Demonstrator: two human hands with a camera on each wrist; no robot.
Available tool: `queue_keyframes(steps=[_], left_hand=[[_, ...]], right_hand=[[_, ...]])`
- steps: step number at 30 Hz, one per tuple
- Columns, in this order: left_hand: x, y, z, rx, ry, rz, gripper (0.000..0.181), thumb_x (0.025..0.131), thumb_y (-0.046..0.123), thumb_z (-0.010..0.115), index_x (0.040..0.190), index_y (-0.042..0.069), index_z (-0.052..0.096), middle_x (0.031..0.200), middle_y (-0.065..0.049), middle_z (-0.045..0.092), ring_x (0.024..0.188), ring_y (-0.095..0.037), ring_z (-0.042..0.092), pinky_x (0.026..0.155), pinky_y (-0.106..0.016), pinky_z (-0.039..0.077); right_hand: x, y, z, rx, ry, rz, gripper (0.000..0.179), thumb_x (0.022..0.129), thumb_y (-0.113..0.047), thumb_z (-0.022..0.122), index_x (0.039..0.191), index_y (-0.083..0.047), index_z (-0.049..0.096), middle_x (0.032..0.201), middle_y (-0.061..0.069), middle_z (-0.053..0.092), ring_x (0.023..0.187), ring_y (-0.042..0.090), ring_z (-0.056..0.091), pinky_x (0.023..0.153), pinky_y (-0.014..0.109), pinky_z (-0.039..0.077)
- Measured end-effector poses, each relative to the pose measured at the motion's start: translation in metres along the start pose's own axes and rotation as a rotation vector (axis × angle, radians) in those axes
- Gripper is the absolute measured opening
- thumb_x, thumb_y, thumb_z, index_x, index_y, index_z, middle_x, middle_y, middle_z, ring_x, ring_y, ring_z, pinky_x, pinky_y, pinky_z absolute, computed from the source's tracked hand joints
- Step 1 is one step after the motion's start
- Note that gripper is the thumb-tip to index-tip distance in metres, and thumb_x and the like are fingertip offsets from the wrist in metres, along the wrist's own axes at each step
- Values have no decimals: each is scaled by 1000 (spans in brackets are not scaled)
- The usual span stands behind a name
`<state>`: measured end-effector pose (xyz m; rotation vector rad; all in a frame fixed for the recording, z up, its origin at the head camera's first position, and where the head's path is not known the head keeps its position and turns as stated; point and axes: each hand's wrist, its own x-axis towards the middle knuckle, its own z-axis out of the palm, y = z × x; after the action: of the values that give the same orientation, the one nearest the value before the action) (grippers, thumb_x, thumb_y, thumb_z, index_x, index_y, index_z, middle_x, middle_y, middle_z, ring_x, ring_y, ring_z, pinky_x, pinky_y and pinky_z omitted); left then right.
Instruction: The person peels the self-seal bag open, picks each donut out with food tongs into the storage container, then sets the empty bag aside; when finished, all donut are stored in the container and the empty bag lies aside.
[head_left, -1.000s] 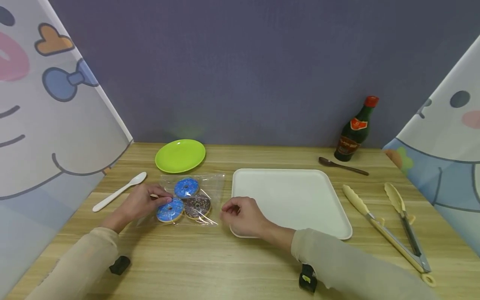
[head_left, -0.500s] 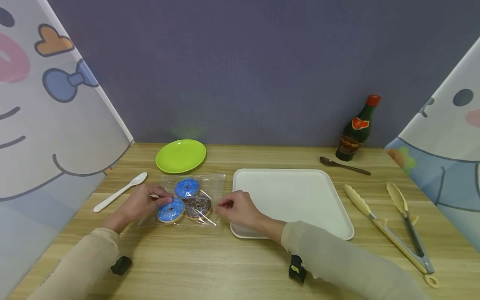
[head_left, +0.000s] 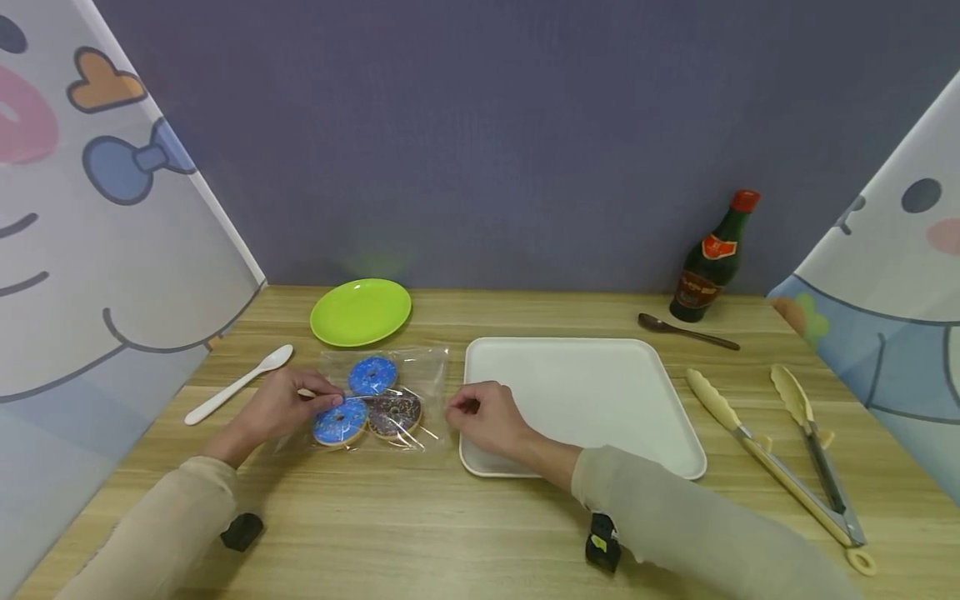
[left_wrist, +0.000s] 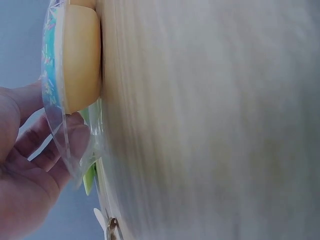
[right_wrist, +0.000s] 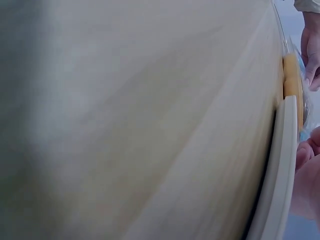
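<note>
A clear plastic bag [head_left: 431, 371] lies on the table with two blue doughnuts [head_left: 372, 376] and a chocolate doughnut [head_left: 395, 413] inside, all sprinkled. My left hand [head_left: 279, 406] pinches the film at the bag's left side, thumb above one blue doughnut; the left wrist view shows fingers behind the film around a doughnut's pale side [left_wrist: 81, 57]. Thumb and forefinger of my right hand [head_left: 491, 421] come together right at the bag's right edge, pinching the film there. The right forearm passes over the front left corner of a white tray [head_left: 570, 392].
Behind the bag sits a green plate [head_left: 360, 312], with a white spoon [head_left: 238, 385] to the left. Tongs [head_left: 780, 467] lie spread at the right. A brown spoon [head_left: 688, 332] and a dark green bottle [head_left: 712, 258] are at the back right, near the grey wall.
My right hand went left over the bag's edge, then drew back slightly right with thumb and forefinger together. Reflections on the film shifted. The left hand stayed in place.
</note>
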<state>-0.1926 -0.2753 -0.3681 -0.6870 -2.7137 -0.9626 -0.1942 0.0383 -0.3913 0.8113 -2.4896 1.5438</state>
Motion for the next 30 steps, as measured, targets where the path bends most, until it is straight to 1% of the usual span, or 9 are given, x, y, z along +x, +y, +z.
queue_keyframes(steps=[3, 6, 13, 17, 20, 25, 30], left_hand=[[0, 0, 0, 5, -1, -6, 7, 80, 1, 74, 81, 8, 76, 82, 0, 69, 75, -12, 63, 62, -25, 52], [0, 0, -1, 7, -6, -13, 7, 80, 1, 74, 81, 8, 76, 82, -1, 69, 75, -11, 63, 62, -25, 52], [0, -2, 0, 1, -9, -9, 6, 81, 1, 73, 80, 7, 75, 80, -3, 69, 72, -10, 62, 61, -25, 52], [-1, -1, -1, 5, -9, -27, 7, 81, 1, 74, 79, 8, 76, 81, 0, 69, 73, -11, 63, 62, -25, 52], [-1, -1, -1, 6, -5, -34, 9, 80, 1, 74, 79, 10, 76, 81, 2, 69, 74, -11, 63, 63, -25, 52], [0, 0, 0, -2, -3, -40, 8, 80, 1, 74, 79, 9, 76, 81, 1, 69, 75, -11, 62, 63, -24, 52], [1, -1, 1, -5, -7, -37, 8, 80, 1, 74, 80, 9, 76, 81, 1, 69, 75, -10, 62, 63, -24, 52]], right_hand=[[-2, 1, -4, -15, 8, 39, 9, 78, -2, 66, 72, -6, 70, 64, -7, 60, 59, 3, 51, 58, 21, 45], [-4, 2, -7, -24, 2, 56, 9, 77, -2, 66, 71, -7, 71, 63, -8, 60, 59, 3, 51, 58, 21, 44], [-6, 7, -13, -34, -20, 42, 10, 77, -2, 66, 70, -7, 71, 63, -8, 61, 59, 3, 51, 57, 21, 45], [-5, 7, -15, -30, -29, 42, 10, 77, -1, 65, 71, -7, 71, 64, -8, 61, 59, 4, 51, 57, 21, 44], [-2, 9, -15, -24, -23, 45, 10, 78, -2, 65, 72, -7, 71, 64, -7, 61, 59, 5, 51, 57, 22, 44], [6, 7, -15, -13, 5, 51, 8, 79, -4, 66, 74, -6, 72, 64, -6, 62, 58, 6, 52, 56, 22, 45], [15, 6, -11, 14, -2, 29, 4, 81, -5, 69, 79, -3, 72, 67, -3, 64, 58, 5, 53, 55, 22, 46]])
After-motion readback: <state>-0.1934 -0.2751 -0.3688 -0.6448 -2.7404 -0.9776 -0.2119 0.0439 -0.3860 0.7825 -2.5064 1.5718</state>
